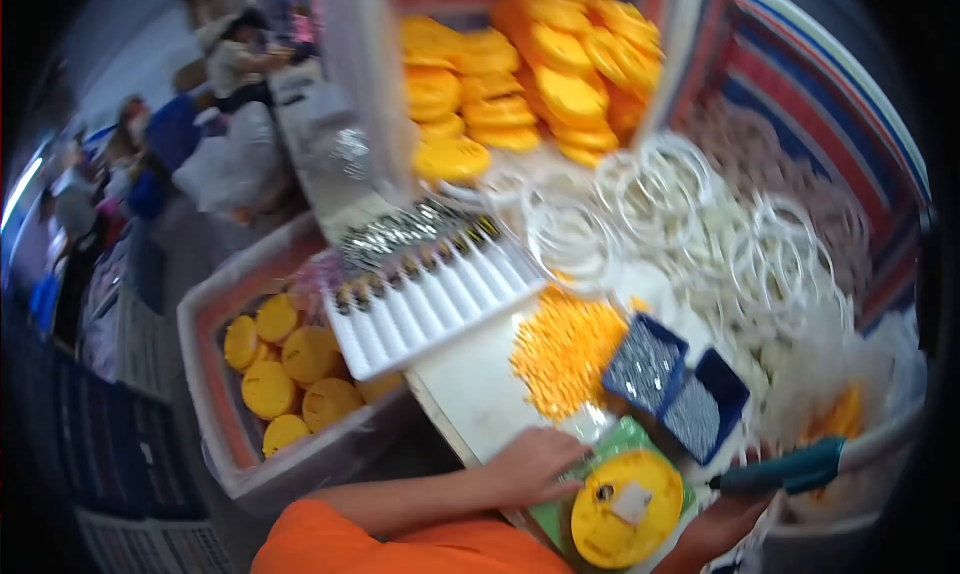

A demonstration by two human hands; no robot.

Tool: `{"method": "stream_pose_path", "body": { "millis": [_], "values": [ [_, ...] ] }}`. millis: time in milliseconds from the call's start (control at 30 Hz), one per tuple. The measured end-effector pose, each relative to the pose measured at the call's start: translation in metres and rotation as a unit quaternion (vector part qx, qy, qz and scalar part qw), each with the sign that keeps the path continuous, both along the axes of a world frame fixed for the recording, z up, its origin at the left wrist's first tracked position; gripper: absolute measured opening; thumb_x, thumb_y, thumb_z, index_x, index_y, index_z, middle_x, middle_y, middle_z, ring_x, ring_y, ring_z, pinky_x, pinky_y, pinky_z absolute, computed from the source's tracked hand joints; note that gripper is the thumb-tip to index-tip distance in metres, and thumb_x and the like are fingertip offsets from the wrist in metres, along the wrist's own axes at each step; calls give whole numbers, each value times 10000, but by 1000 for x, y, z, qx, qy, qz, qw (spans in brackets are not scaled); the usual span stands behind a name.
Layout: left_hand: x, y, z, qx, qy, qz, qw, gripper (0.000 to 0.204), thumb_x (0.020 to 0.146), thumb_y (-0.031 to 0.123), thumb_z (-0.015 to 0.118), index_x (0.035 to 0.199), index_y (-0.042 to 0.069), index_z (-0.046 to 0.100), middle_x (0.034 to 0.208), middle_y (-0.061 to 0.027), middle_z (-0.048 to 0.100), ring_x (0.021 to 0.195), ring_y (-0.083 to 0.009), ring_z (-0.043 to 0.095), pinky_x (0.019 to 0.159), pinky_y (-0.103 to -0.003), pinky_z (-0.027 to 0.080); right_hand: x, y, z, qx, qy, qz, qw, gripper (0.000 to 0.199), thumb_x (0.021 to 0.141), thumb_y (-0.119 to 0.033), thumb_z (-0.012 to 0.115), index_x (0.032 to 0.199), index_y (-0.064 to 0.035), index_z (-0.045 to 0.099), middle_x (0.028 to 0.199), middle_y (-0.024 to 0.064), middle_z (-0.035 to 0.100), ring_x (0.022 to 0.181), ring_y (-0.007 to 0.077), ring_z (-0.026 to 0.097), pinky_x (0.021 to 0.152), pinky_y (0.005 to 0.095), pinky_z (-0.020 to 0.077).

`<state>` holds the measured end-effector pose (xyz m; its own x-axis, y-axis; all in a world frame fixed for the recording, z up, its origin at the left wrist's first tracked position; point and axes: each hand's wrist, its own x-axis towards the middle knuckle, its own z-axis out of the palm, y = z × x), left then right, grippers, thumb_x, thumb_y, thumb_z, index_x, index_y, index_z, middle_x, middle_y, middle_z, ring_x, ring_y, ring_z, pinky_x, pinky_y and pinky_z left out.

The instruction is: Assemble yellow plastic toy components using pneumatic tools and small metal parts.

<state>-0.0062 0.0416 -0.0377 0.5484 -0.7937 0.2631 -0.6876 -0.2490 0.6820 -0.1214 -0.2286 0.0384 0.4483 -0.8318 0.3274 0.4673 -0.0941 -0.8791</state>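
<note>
A round yellow plastic case (612,537) lies on a green pad (628,436) at the near edge of the table. On its face are a small white square piece (632,504) and a dark round spot (605,493). My left hand (535,464) reaches to its left side, fingers stretched out and apart, at the edge of the pad and case. My right hand (728,522), right of the case, is closed round a teal electric screwdriver (790,469). The dark tip points left toward the case, apart from it. Part of the right hand's fingers is hidden.
Beyond lie a heap of small orange pieces (565,354), two blue trays of screws or pins (645,362) (697,414), and a white ribbed tray (430,309) with metal parts. White rings (570,236) pile behind. Bins of yellow cases (215,414) stand left and at the back. People sit far left.
</note>
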Motion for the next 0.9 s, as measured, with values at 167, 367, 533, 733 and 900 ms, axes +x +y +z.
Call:
{"method": "stream_pose_path", "body": {
  "millis": [167,367,533,733,900],
  "values": [
    [-9,-10,6,44,-13,93,995,509,933,455,637,1244,53,606,1067,-116,618,1065,-303,584,916,-422,439,-18,37,-26,-389,39,-136,910,683,981,-362,577,1420,130,399,1401,312,449,1236,458,495,1071,539,399],
    [11,-14,7,13,27,54,998,361,897,359,691,1108,71,640,982,-99,623,979,-304,598,858,-425,464,-45,63,-55,-498,235,-52,833,661,918,-232,677,1440,63,400,1354,277,487,1204,417,512,1050,516,411],
    [27,-25,23,-29,59,-42,997,233,860,255,695,999,79,632,960,-73,637,978,-288,608,843,-428,468,-27,79,-29,-212,317,161,910,581,955,-89,633,1463,58,393,1176,187,572,1012,276,591,906,386,511],
    [27,-6,23,-69,-200,-131,969,163,832,189,618,969,101,623,1012,-51,637,1054,-245,607,937,-434,439,-27,54,-67,-156,341,228,898,319,970,-57,624,1270,49,602,994,75,611,873,147,576,778,287,512],
    [18,19,15,-39,-219,-143,964,284,845,178,619,1113,83,620,1162,-79,619,1147,-275,590,978,-447,427,-15,43,-59,-317,345,240,850,212,964,-85,620,1115,52,678,1024,153,689,886,217,633,803,339,521]
  ]
}}
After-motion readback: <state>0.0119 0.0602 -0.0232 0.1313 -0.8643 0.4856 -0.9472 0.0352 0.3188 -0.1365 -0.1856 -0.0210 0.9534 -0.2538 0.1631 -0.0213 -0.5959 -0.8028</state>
